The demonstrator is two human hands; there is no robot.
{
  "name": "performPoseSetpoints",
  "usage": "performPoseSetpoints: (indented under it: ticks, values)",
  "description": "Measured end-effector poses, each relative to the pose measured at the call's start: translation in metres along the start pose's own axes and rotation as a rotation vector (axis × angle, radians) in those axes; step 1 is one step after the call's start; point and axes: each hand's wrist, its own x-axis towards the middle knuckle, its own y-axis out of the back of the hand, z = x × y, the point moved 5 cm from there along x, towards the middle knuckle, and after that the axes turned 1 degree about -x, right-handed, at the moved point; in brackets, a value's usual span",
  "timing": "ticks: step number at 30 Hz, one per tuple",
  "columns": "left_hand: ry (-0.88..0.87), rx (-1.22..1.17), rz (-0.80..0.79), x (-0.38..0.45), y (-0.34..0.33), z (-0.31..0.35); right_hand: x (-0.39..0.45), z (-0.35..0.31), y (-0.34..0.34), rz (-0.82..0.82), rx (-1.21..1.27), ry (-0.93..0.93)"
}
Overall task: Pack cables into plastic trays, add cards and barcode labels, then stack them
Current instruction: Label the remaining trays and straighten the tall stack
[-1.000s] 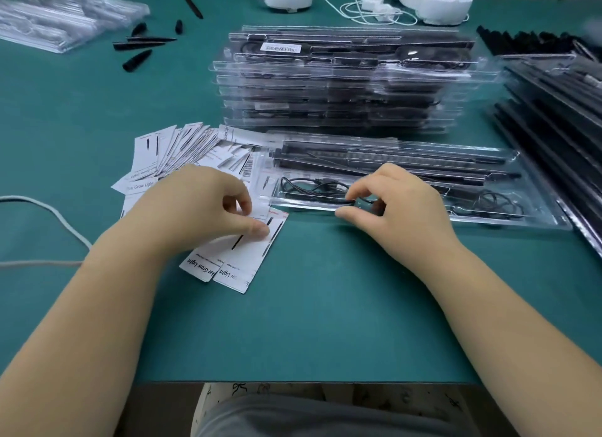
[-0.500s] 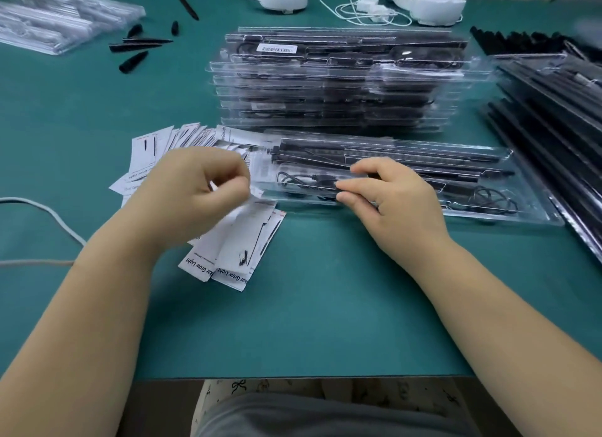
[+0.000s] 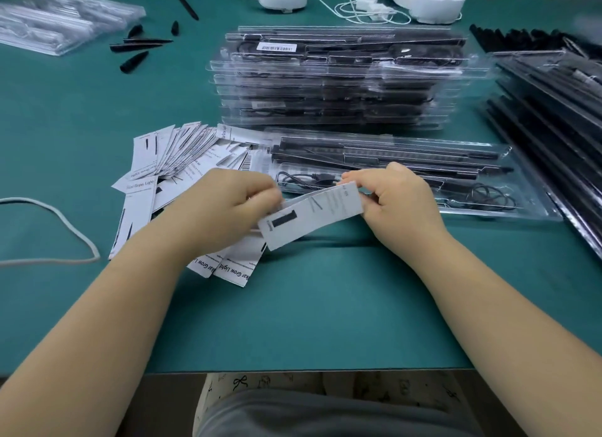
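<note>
Head view: green table (image 3: 309,306), its near edge at the bottom with the person's lap below. Both hands pinch one white card (image 3: 312,215), held tilted just above the table; left hand (image 3: 224,208) grips its left end, right hand (image 3: 400,202) its right end. Just behind it lies an open plastic tray (image 3: 537,205) with black rods and coiled cables (image 3: 488,195). A fanned card pile (image 3: 176,162) lies left. A stack of filled trays (image 3: 342,81) sits further back, its top one carrying a barcode label (image 3: 276,47). More trays (image 3: 553,110) at right, empty clear trays (image 3: 62,22) far left, a white cord (image 3: 65,228) near the left edge.
</note>
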Motion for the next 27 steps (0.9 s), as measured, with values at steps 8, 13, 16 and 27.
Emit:
performPoseSetpoints:
  ticks: [8, 13, 16, 27]
  values:
    - [-0.264, 0.211, 0.071, 0.002, -0.017, 0.020, 0.004, 0.003, -0.003, -0.023, 0.005, -0.017]
    - [-0.571, 0.401, 0.348, -0.009, -0.008, 0.045, 0.006, 0.002, -0.001, -0.040, 0.025, 0.009]
    - [-0.785, 0.567, 0.458, -0.019, -0.012, 0.053, 0.006, 0.002, 0.001, -0.015, 0.055, -0.001]
    - [-0.936, 0.682, 0.393, -0.025, -0.027, 0.049, 0.005, -0.001, 0.002, -0.052, 0.095, 0.019]
